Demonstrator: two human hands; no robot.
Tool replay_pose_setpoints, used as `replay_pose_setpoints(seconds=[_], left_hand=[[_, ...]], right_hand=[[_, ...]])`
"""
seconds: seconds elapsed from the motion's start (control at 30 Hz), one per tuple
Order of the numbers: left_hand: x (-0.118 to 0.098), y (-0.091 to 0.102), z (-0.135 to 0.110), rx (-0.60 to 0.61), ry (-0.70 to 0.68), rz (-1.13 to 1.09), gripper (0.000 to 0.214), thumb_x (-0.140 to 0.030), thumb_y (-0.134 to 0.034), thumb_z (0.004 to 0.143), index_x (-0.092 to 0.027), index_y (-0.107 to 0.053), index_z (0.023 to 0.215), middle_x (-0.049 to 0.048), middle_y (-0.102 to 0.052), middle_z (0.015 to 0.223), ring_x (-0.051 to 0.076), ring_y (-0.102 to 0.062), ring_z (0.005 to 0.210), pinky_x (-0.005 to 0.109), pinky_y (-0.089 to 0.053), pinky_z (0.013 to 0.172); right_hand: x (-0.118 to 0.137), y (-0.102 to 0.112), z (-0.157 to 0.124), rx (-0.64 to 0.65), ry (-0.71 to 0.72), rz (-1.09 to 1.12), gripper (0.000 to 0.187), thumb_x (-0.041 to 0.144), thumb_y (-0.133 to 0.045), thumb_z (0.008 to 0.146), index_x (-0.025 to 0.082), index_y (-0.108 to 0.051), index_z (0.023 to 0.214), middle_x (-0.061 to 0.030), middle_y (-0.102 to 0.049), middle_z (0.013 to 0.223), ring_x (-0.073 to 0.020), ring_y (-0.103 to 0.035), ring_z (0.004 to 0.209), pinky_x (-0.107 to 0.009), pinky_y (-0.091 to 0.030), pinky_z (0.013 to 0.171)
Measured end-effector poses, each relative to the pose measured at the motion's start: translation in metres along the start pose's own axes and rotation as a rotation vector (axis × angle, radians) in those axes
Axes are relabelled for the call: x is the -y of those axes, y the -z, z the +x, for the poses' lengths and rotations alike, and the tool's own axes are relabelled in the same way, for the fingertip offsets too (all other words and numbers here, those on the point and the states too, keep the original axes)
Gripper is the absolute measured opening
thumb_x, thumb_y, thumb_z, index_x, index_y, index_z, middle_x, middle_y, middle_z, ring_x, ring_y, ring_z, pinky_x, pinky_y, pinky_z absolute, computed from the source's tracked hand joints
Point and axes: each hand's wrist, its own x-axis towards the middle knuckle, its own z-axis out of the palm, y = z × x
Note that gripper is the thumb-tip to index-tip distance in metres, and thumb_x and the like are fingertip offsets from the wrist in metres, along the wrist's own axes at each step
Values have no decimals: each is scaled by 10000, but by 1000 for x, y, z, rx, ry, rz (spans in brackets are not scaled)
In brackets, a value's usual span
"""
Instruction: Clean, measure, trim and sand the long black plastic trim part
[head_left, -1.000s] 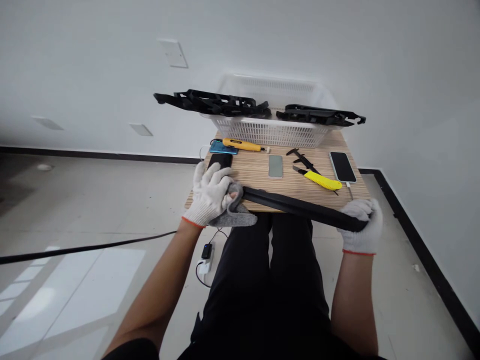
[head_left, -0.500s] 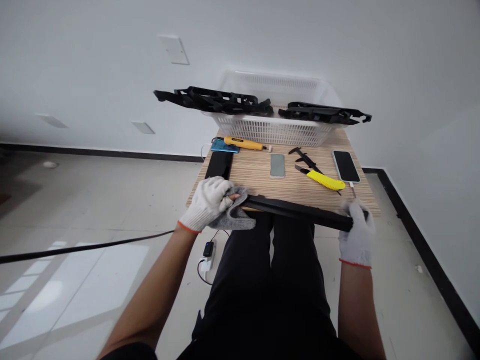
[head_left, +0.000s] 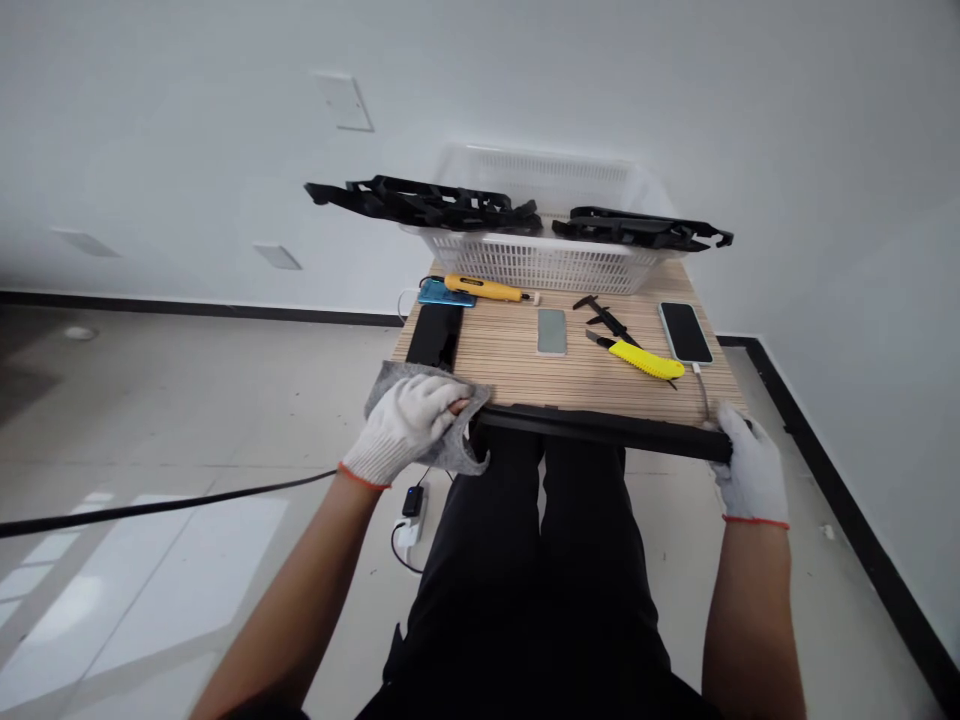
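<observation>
The left hand point(head_left: 412, 418) clutches a grey cloth point(head_left: 463, 448) at the left end of a black strip point(head_left: 592, 427); the right hand point(head_left: 752, 465) grasps its right end. The strip spans the table's point(head_left: 495, 350) near edge. Beyond lie a plate point(head_left: 552, 331), a knife point(head_left: 646, 360) and calipers point(head_left: 604, 315), with a phone point(head_left: 686, 333) at right. On the far side, a basket point(head_left: 540, 262) bears black frames point(head_left: 427, 205).

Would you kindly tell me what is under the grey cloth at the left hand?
The black strip runs up to the right edge of the grey cloth. How far it goes beneath cannot be seen, because the cloth and the left hand cover that spot.
</observation>
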Motion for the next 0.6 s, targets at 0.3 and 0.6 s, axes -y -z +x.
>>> replay_pose_setpoints(seconds=[0.3,0.6], left_hand=[[-7,-1,10,24,34,-178,238,-353,-561,955,-212,-726,857,56,-748,892,237,-673,856,386,-522,805],[-39,-19,36,-37,-23,-198,106,-288,-636,928,-210,-681,983,56,-767,1037,244,-682,912,385,-497,836]], right_hand=[[-3,-11,4,-64,-77,62,514,449,-885,570,187,-733,984,1,-685,810,-146,-604,679,-187,-408,437],[24,-23,-9,-58,13,55,427,411,-826,640,187,-684,974,15,-634,747,-132,-552,653,-208,-372,478]])
